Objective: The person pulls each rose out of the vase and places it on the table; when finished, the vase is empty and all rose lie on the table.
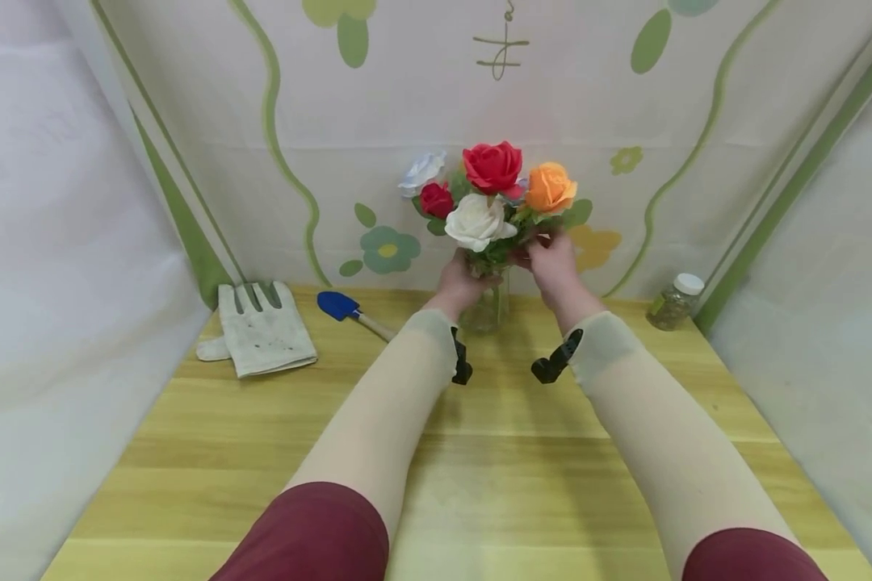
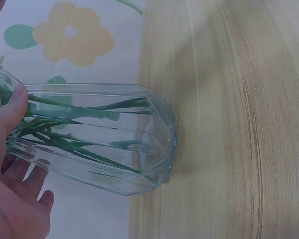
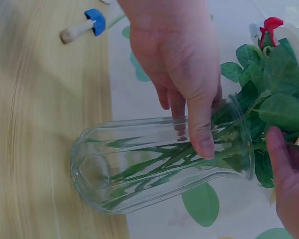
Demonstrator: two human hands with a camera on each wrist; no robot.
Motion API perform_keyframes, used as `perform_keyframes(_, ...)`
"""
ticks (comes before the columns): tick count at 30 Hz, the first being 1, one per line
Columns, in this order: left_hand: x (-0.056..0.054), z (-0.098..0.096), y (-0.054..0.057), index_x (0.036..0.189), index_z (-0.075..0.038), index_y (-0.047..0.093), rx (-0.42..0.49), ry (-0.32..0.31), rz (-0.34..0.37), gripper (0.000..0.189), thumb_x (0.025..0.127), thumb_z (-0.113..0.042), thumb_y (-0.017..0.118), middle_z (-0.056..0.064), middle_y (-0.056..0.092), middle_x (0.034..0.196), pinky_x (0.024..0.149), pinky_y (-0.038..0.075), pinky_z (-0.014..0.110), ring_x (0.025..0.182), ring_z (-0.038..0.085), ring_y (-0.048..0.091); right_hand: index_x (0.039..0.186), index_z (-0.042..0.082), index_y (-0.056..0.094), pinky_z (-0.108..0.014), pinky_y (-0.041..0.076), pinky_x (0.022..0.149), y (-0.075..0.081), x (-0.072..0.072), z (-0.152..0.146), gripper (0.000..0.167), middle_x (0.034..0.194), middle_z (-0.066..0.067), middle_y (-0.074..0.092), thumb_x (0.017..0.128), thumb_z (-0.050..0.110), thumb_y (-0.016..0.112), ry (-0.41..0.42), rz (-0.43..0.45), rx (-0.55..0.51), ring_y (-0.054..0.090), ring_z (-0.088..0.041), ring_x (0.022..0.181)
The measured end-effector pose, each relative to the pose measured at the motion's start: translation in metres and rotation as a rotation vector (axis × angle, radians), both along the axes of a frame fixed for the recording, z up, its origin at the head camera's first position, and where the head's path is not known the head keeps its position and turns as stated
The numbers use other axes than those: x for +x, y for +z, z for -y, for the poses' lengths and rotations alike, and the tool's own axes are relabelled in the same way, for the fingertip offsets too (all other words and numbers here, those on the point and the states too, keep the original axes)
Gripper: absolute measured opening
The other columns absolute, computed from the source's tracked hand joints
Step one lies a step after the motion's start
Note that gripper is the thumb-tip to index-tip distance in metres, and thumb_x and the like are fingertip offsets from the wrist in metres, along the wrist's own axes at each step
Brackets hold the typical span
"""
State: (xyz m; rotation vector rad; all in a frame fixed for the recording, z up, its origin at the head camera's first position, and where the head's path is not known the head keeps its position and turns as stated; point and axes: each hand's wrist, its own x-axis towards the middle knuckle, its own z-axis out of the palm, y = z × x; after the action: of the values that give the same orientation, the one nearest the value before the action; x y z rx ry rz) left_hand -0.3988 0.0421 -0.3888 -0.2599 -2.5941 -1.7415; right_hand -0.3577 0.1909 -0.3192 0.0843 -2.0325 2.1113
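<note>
A clear faceted glass vase (image 1: 482,315) stands upright near the table's back edge, green stems (image 3: 161,162) running down inside it. My left hand (image 1: 459,284) grips the vase just below its mouth, thumb on one side and fingers round the other. My right hand (image 1: 556,262) is at the right of the mouth, pinching the stem under the orange rose (image 1: 551,188); leaves partly hide its fingertips. Beside that bloom are a large red rose (image 1: 492,168), a white rose (image 1: 475,222), a small red rose (image 1: 436,199) and a pale blue flower (image 1: 422,173).
To the left lie a white work glove (image 1: 267,332) and a small trowel with a blue blade (image 1: 337,305), its wooden handle partly behind my left arm. A lidded jar (image 1: 675,303) stands at the back right. Printed cloth (image 1: 211,186) hangs behind the table.
</note>
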Motion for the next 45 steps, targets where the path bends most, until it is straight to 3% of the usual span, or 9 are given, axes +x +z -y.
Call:
perform_keyframes(4,0.0,0.002,-0.001,0.148,-0.014,0.031,0.002,0.001,0.003,0.08,0.086,-0.025,0.08,0.008,0.049,0.143,0.108,0.037,0.036,0.134,0.024,0.043,0.138,0.0,0.042,-0.041,0.047,0.1,0.001,0.002,-0.002,0.045,0.139,-0.018,0.047,0.095,-0.008,0.042,0.056,0.015,-0.068,0.054,-0.028,0.118)
perform_keyframes(8,0.002,0.003,-0.002,0.146,-0.012,0.034,0.0,0.006,-0.011,0.077,0.086,-0.026,0.08,0.011,0.052,0.14,0.106,0.04,0.037,0.131,0.025,0.046,0.145,0.0,0.038,-0.039,0.048,0.098,0.001,0.005,-0.005,0.057,0.139,-0.027,0.046,0.091,-0.016,0.04,0.088,-0.024,-0.114,0.061,-0.026,0.105)
perform_keyframes(15,0.005,0.002,0.001,0.144,-0.01,0.036,0.002,0.009,-0.005,0.075,0.086,-0.025,0.08,0.011,0.049,0.145,0.107,0.038,0.036,0.133,0.025,0.045,0.127,-0.007,0.053,-0.037,0.057,0.081,0.007,0.006,-0.009,0.04,0.102,-0.021,0.063,0.089,-0.015,0.061,-0.052,-0.18,-0.079,0.068,-0.02,0.077)
perform_keyframes(23,0.005,-0.003,0.004,0.143,-0.01,0.037,-0.017,-0.015,0.001,0.074,0.086,-0.028,0.08,0.011,0.048,0.146,0.107,0.039,0.037,0.134,0.026,0.044,0.117,0.004,0.067,-0.03,0.058,0.069,0.035,0.015,-0.022,0.029,0.099,-0.016,0.07,0.089,0.001,0.072,-0.234,-0.336,0.085,0.067,-0.023,0.077)
perform_keyframes(31,-0.003,-0.006,0.002,0.144,-0.013,0.035,-0.055,-0.012,0.018,0.077,0.085,-0.032,0.081,0.008,0.047,0.147,0.108,0.036,0.035,0.134,0.024,0.044,0.11,0.0,0.07,-0.026,0.056,0.067,0.074,0.034,-0.033,0.022,0.094,-0.013,0.071,0.088,0.002,0.073,-0.225,-0.436,-0.031,0.066,-0.024,0.079)
perform_keyframes(40,-0.004,0.0,0.005,0.139,-0.014,0.04,-0.064,0.004,0.016,0.073,0.083,-0.031,0.082,0.006,0.049,0.146,0.109,0.035,0.034,0.134,0.023,0.044,0.111,-0.002,0.069,-0.024,0.052,0.058,0.098,0.061,-0.055,0.028,0.092,-0.013,0.072,0.085,0.006,0.077,-0.17,-0.438,-0.091,0.064,-0.022,0.073)
perform_keyframes(45,-0.003,-0.001,0.006,0.139,-0.013,0.039,-0.038,0.007,-0.003,0.072,0.084,-0.029,0.082,0.006,0.047,0.148,0.111,0.033,0.033,0.135,0.023,0.041,0.115,0.001,0.068,-0.022,0.049,0.056,0.088,0.077,-0.078,0.033,0.094,-0.011,0.073,0.086,0.01,0.078,-0.13,-0.296,-0.025,0.062,-0.02,0.074)
